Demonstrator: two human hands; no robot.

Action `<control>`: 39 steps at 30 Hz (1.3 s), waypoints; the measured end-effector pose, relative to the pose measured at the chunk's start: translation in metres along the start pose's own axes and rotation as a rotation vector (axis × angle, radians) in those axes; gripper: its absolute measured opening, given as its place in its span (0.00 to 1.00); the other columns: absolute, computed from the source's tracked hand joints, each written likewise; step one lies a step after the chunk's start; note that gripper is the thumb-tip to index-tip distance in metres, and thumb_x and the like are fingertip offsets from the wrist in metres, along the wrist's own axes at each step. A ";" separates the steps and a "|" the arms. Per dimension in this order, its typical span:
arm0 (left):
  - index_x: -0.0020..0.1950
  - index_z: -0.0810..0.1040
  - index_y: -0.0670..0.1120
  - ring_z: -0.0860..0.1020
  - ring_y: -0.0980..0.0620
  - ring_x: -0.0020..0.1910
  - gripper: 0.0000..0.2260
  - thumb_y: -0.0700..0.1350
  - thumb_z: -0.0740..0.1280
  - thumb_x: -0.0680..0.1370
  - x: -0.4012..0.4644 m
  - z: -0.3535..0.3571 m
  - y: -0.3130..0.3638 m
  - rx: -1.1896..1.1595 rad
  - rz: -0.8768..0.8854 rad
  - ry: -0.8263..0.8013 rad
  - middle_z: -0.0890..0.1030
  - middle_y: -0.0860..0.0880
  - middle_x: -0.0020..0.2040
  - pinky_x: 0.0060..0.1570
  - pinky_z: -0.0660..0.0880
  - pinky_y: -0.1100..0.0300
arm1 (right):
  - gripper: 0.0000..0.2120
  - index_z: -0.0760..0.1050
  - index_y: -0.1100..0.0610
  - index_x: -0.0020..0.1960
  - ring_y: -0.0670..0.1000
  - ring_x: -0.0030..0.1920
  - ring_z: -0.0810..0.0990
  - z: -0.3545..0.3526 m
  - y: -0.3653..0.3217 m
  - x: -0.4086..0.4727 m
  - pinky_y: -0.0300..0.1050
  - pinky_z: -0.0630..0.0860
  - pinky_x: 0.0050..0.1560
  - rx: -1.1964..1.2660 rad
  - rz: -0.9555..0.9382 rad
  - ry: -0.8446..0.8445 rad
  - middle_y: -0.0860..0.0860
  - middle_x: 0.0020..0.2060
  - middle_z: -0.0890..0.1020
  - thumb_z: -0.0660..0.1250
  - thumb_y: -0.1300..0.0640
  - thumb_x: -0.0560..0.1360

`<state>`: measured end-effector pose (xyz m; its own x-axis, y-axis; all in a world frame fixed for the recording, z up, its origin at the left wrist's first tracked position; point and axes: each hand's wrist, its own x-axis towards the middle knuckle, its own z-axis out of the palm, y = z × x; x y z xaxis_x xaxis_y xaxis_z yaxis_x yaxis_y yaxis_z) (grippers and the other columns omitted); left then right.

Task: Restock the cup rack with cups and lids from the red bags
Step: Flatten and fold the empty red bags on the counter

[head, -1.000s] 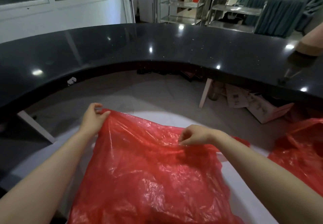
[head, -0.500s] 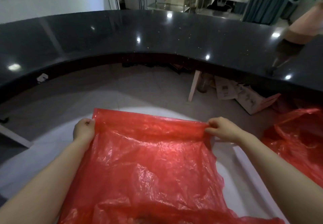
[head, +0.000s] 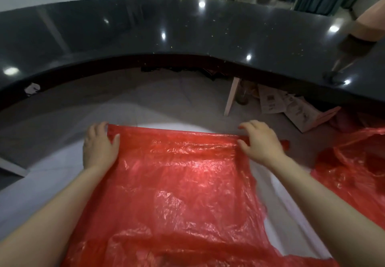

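Curved black counter (head: 187, 33) beyond held red bag (head: 177, 183).

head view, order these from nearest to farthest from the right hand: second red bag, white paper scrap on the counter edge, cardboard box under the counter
From the right hand:
1. second red bag, just to its right
2. cardboard box, ahead and right, under the counter
3. white paper scrap, far left on the counter edge
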<state>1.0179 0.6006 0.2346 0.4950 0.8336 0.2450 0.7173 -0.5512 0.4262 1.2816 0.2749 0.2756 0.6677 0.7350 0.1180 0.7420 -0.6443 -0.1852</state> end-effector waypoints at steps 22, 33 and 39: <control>0.77 0.41 0.59 0.41 0.48 0.77 0.31 0.67 0.40 0.76 0.002 0.039 -0.004 0.341 0.273 -0.531 0.41 0.52 0.78 0.73 0.37 0.47 | 0.37 0.40 0.31 0.74 0.63 0.76 0.39 0.067 0.025 -0.004 0.67 0.39 0.71 -0.078 0.323 -0.266 0.52 0.78 0.41 0.40 0.22 0.67; 0.78 0.44 0.55 0.41 0.55 0.75 0.34 0.57 0.61 0.79 -0.080 -0.021 0.009 0.056 0.286 -0.501 0.42 0.51 0.78 0.72 0.42 0.57 | 0.40 0.44 0.51 0.79 0.56 0.77 0.39 0.024 -0.067 -0.053 0.53 0.43 0.75 0.213 -0.003 -0.352 0.53 0.78 0.41 0.61 0.39 0.77; 0.78 0.47 0.56 0.46 0.48 0.77 0.35 0.61 0.62 0.76 -0.131 -0.044 -0.012 0.034 0.137 -0.479 0.45 0.48 0.79 0.74 0.49 0.53 | 0.42 0.37 0.46 0.77 0.60 0.76 0.37 0.041 -0.125 -0.109 0.57 0.42 0.74 0.223 -0.048 -0.585 0.53 0.76 0.36 0.56 0.33 0.75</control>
<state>0.9230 0.4994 0.2353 0.7493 0.6485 -0.1340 0.6420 -0.6619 0.3870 1.1138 0.2839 0.2459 0.4435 0.7967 -0.4107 0.6981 -0.5944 -0.3992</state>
